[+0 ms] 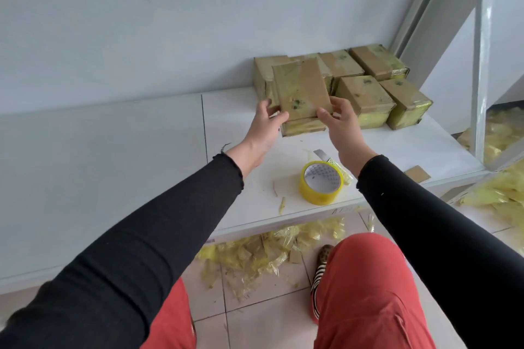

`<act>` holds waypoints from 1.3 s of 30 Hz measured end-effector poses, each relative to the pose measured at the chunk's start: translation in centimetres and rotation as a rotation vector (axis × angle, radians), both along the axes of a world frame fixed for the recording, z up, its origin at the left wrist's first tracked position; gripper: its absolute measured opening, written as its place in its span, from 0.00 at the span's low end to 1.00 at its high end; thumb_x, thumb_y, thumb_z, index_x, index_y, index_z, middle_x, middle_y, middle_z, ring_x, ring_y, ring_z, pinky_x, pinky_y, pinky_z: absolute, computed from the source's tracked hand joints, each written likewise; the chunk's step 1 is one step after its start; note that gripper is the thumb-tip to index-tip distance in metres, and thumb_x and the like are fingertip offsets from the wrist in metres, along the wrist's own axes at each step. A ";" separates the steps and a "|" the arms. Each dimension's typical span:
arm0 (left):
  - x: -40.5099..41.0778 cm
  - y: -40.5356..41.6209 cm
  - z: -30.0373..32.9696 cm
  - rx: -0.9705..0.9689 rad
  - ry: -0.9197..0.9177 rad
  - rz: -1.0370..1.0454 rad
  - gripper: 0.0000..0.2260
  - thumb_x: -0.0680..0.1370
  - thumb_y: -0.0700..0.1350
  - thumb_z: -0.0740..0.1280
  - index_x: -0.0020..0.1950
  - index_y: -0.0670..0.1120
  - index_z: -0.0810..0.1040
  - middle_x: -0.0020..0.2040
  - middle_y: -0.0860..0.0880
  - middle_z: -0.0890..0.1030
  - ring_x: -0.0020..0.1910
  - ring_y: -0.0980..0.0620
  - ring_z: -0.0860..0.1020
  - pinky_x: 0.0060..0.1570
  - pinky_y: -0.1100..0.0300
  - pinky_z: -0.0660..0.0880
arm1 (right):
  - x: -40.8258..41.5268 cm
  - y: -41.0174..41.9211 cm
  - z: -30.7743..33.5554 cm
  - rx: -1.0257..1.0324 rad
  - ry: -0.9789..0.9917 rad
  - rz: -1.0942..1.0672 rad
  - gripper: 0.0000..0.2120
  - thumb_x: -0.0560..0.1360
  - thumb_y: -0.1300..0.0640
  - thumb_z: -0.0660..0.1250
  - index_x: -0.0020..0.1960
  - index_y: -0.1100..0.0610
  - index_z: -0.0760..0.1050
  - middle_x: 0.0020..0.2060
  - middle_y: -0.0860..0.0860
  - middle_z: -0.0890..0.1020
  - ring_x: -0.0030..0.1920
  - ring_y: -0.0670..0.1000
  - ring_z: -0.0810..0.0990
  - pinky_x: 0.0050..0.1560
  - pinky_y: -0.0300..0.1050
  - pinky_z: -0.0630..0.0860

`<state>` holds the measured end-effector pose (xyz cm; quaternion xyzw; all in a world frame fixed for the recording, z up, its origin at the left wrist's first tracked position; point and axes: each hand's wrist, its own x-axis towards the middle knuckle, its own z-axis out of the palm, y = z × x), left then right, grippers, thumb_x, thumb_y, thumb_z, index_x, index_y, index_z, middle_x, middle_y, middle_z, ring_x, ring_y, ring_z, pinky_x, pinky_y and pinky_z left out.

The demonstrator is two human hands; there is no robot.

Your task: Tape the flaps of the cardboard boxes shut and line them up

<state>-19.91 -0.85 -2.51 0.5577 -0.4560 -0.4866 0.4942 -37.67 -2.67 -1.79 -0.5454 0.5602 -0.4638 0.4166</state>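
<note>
A taped cardboard box [300,91] is held between both hands at the front left of a group of boxes on the white low table [238,133]. My left hand [268,122] grips its left near corner and my right hand [341,119] grips its right near corner. Its underside seems to rest on another box [303,126] beneath. Several taped boxes [368,99] stand in rows to the right and behind, against the wall. A yellow tape roll [321,183] lies on the table near its front edge.
A utility knife [323,156] lies behind the tape roll, partly under my right forearm. A cardboard scrap [417,174] sits at the table's right edge. Crumpled yellow tape scraps [272,249] litter the tiled floor. A white metal frame [482,65] stands at right.
</note>
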 end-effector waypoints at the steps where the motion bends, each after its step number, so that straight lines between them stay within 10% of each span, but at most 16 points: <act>1: -0.9 -1.0 -0.5 0.025 0.002 -0.019 0.20 0.84 0.44 0.66 0.75 0.45 0.66 0.67 0.51 0.77 0.63 0.55 0.76 0.66 0.54 0.71 | -0.8 -0.7 -0.3 0.016 -0.008 -0.052 0.16 0.81 0.54 0.68 0.67 0.55 0.71 0.54 0.47 0.79 0.49 0.44 0.77 0.49 0.40 0.72; 7: -4.9 -4.9 -3.4 0.118 0.081 -0.131 0.08 0.84 0.46 0.65 0.63 0.51 0.73 0.54 0.59 0.79 0.51 0.61 0.77 0.52 0.60 0.74 | -3.9 -3.8 -2.5 0.081 0.030 -0.238 0.10 0.81 0.50 0.67 0.59 0.52 0.71 0.47 0.45 0.77 0.43 0.45 0.76 0.38 0.39 0.69; 16: -6.6 -8.7 -5.7 0.168 0.011 -0.157 0.21 0.83 0.51 0.68 0.74 0.46 0.70 0.70 0.49 0.77 0.69 0.49 0.75 0.73 0.45 0.70 | -4.8 -7.4 -4.5 0.038 0.283 -0.331 0.16 0.83 0.52 0.64 0.68 0.57 0.76 0.59 0.56 0.76 0.55 0.55 0.78 0.61 0.53 0.78; 39: -6.5 -8.2 -3.4 0.171 -0.382 -0.261 0.29 0.84 0.53 0.65 0.82 0.44 0.60 0.79 0.44 0.67 0.76 0.45 0.69 0.74 0.49 0.68 | -6.4 -6.1 -2.7 -0.002 0.620 -0.130 0.24 0.82 0.55 0.61 0.76 0.55 0.63 0.52 0.53 0.81 0.49 0.56 0.79 0.46 0.50 0.75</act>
